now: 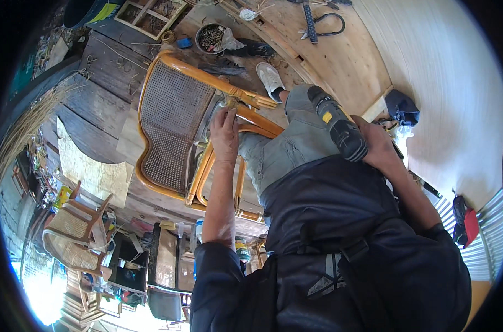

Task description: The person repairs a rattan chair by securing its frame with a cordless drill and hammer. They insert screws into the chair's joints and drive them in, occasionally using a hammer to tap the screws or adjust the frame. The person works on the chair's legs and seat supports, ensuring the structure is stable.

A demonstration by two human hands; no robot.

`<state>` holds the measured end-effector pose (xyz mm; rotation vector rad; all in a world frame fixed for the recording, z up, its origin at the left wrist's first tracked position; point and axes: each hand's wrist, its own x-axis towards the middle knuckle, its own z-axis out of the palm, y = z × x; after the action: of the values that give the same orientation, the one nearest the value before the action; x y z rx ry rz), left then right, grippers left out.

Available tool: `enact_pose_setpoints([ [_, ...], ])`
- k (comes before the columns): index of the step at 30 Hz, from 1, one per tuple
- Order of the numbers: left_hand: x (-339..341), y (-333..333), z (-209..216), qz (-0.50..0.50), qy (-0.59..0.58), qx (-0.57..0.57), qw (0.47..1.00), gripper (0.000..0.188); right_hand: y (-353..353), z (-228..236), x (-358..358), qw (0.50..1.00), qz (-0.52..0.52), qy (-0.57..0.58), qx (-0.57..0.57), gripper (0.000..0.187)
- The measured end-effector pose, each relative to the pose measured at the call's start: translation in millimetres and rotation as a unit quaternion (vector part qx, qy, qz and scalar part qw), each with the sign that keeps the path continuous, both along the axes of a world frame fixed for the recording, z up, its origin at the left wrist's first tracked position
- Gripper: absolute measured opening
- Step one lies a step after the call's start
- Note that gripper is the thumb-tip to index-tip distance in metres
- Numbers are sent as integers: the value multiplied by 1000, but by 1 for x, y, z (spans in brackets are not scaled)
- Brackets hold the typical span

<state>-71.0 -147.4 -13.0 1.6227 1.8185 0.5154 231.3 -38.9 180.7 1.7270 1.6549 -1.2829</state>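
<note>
I see the orange rattan chair with a woven cane seat (pixel 174 122) lying tipped on the dark plank floor (pixel 104 66), and I place everything by it. My left hand (pixel 225 134) rests on the chair's frame rail at its right side, fingers curled over it. My right hand (pixel 380 145), off to the chair's right, is closed around the grip of a black and yellow cordless drill (pixel 337 124), which lies above my knee.
</note>
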Motion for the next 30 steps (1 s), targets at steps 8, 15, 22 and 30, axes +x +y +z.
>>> enact_pose_setpoints([
  [8, 0, 8, -5, -53, 92, 8, 994, 34, 7, -2, 2, 1000, -4, -3, 22, 49],
  [15, -2, 14, -5, -53, 96, 6, 994, 33, 6, 3, -16, 999, 6, 40, 27, 50],
  [22, -2, -10, 28, 149, 31, -39, 988, 40, 10, 10, -54, 989, 140, 5, -46, 50],
  [30, 61, -2, 158, 448, -827, -238, 241, 58, 17, 29, -104, 968, 229, 58, -89, 51],
])
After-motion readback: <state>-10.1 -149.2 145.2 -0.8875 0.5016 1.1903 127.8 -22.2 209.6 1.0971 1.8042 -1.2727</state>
